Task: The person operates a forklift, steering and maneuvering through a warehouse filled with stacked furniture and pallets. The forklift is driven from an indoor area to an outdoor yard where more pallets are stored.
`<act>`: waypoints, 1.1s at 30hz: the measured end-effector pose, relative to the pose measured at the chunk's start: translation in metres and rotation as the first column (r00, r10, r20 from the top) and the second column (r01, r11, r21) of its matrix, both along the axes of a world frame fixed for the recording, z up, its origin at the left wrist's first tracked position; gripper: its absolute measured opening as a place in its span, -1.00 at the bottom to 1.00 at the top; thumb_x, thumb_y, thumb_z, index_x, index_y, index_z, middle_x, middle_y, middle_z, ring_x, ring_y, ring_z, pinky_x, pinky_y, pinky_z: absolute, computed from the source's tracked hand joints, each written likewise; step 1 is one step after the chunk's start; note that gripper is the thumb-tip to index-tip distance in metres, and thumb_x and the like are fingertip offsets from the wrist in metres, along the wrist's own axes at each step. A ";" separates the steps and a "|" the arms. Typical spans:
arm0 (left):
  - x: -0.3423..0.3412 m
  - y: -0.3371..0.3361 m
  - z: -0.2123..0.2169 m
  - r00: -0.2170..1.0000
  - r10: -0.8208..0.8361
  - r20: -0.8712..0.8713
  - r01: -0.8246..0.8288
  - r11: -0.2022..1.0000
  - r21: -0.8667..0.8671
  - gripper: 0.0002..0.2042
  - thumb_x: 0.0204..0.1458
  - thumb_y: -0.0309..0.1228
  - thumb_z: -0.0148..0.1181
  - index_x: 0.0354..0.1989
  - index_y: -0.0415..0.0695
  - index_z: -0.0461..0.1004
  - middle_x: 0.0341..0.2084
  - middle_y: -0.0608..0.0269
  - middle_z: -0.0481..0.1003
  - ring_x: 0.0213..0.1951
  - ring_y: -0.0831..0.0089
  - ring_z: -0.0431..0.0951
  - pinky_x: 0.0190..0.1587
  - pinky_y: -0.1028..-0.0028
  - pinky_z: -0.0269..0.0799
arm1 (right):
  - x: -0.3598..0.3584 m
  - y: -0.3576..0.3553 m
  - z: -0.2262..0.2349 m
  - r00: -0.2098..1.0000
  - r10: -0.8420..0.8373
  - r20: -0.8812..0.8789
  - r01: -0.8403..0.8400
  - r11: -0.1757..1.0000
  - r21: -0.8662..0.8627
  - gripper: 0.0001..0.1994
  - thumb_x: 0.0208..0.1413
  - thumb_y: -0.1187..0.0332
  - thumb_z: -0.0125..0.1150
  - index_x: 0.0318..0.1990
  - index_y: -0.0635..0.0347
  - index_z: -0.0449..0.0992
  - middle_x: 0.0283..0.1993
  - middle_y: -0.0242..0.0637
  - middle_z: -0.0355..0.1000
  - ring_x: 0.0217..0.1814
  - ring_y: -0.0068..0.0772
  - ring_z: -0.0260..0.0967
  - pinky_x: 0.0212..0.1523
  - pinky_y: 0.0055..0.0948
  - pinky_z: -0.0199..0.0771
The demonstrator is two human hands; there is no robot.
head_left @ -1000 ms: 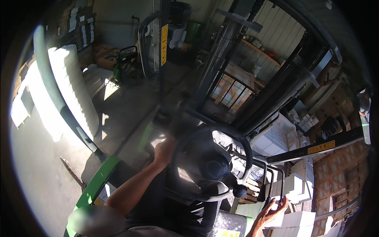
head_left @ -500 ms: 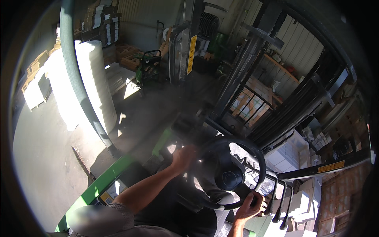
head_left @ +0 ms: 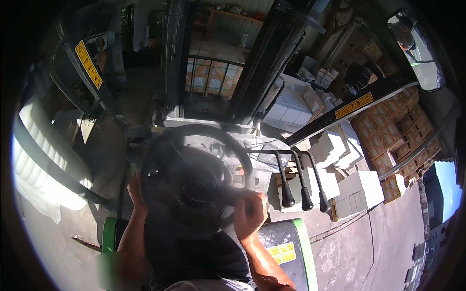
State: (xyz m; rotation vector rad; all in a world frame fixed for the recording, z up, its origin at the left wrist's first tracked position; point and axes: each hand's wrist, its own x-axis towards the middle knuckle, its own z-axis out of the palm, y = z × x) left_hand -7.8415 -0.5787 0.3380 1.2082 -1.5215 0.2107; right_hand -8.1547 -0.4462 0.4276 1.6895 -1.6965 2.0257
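Observation:
A black steering wheel (head_left: 198,190) stands in front of me, slightly blurred. My right hand (head_left: 250,216) is closed around its lower right rim. At the left side of the wheel, my left hand (head_left: 136,192) is closed against the rim, its fingers partly hidden behind it. Three black-knobbed control levers (head_left: 304,198) rise to the right of the wheel, apart from my right hand. Beyond the wheel stands the forklift's dark mast (head_left: 259,63).
Pale boxes (head_left: 358,194) and stacked wooden crates (head_left: 395,126) stand to the right. A mirror (head_left: 421,58) hangs at the upper right. Wrapped white rolls (head_left: 46,165) stand at the left. Behind the mast bars lies a crated load (head_left: 213,77).
The view has swung to the right. My left hand has come from the dark area left of the wheel to the wheel's left rim. My right hand stays on the rim.

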 end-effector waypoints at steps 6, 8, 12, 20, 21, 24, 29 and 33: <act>0.035 -0.011 -0.015 0.758 -0.100 -0.645 0.355 0.892 0.279 -0.79 0.34 -0.37 0.08 -0.07 -0.22 0.57 -0.42 0.07 0.59 -0.30 0.27 0.67 -0.23 0.29 0.48 | 0.009 -0.001 0.005 1.000 -0.009 -0.024 0.008 1.000 -0.020 -0.82 0.02 0.55 0.39 -0.20 0.21 0.58 -0.20 -0.20 0.56 -0.17 -0.09 0.45 -0.07 -0.21 0.43; 0.050 -0.013 -0.005 0.988 -0.063 -0.140 0.095 0.966 0.239 -0.78 0.29 -0.37 0.11 -0.03 -0.17 0.59 -0.37 0.06 0.63 -0.23 0.17 0.68 -0.19 0.22 0.49 | 0.024 0.003 0.008 1.000 -0.019 -0.019 0.018 1.000 -0.015 -0.82 0.03 0.54 0.39 -0.19 0.20 0.58 -0.20 -0.19 0.56 -0.16 -0.08 0.45 -0.06 -0.20 0.41; 0.065 -0.013 0.019 0.995 0.005 0.098 -0.035 0.951 0.306 -0.79 0.16 -0.33 0.22 -0.12 -0.15 0.62 -0.32 -0.03 0.63 -0.26 -0.13 0.63 -0.22 0.00 0.48 | 0.056 0.016 0.010 0.998 -0.044 -0.044 0.044 0.999 0.003 -0.86 0.06 0.55 0.31 -0.20 0.24 0.57 -0.23 -0.17 0.54 -0.17 -0.11 0.45 -0.07 -0.24 0.43; 0.111 0.049 0.046 0.996 0.078 0.053 -0.091 0.944 0.319 -0.71 0.35 -0.18 0.07 -0.32 -0.01 0.66 -0.34 0.15 0.67 -0.25 0.12 0.71 -0.23 0.18 0.56 | 0.175 0.102 -0.014 0.999 0.050 -0.020 -0.045 0.980 0.194 -0.89 0.08 0.55 0.23 -0.21 0.30 0.53 -0.22 -0.13 0.46 -0.13 -0.09 0.40 -0.08 -0.16 0.42; 0.117 0.059 0.052 0.993 0.088 0.080 -0.110 0.940 0.324 -0.60 0.40 -0.11 -0.02 -0.34 -0.07 0.64 -0.33 0.10 0.66 -0.21 0.05 0.70 -0.18 0.11 0.57 | 0.190 0.117 -0.010 0.991 0.088 -0.099 -0.068 0.979 0.193 -0.90 0.10 0.53 0.23 -0.22 0.28 0.54 -0.22 -0.15 0.48 -0.13 -0.05 0.40 -0.07 -0.13 0.42; 0.117 0.086 0.072 0.997 0.038 0.061 -0.063 0.871 0.487 -0.70 0.34 -0.19 0.01 -0.25 -0.11 0.60 -0.25 0.07 0.65 -0.15 0.09 0.68 -0.10 0.17 0.58 | 0.216 0.159 0.017 0.893 0.195 -0.406 -0.055 0.942 0.331 -0.79 0.25 0.26 0.35 -0.12 0.21 0.63 -0.16 -0.08 0.58 -0.12 0.11 0.51 -0.03 0.02 0.51; 0.103 0.129 0.070 0.999 0.042 0.010 -0.039 0.800 0.599 -0.60 0.39 -0.15 -0.08 -0.29 -0.15 0.60 -0.25 0.01 0.65 -0.11 0.04 0.68 -0.06 0.09 0.57 | 0.237 0.176 0.032 0.765 0.444 -0.467 -0.259 0.875 0.408 -0.79 0.28 0.22 0.29 -0.27 0.17 0.67 -0.25 -0.08 0.59 -0.22 0.03 0.50 -0.18 0.01 0.53; 0.106 0.187 0.044 0.999 0.028 -0.024 -0.013 0.884 0.467 -0.49 0.42 -0.07 -0.15 -0.35 -0.18 0.62 -0.29 -0.04 0.65 -0.12 -0.02 0.68 -0.06 0.03 0.57 | 0.277 0.193 -0.007 0.794 0.436 -0.423 -0.423 0.897 0.129 -0.89 0.20 0.37 0.25 -0.27 0.23 0.58 -0.25 -0.13 0.51 -0.19 -0.05 0.43 -0.17 -0.11 0.43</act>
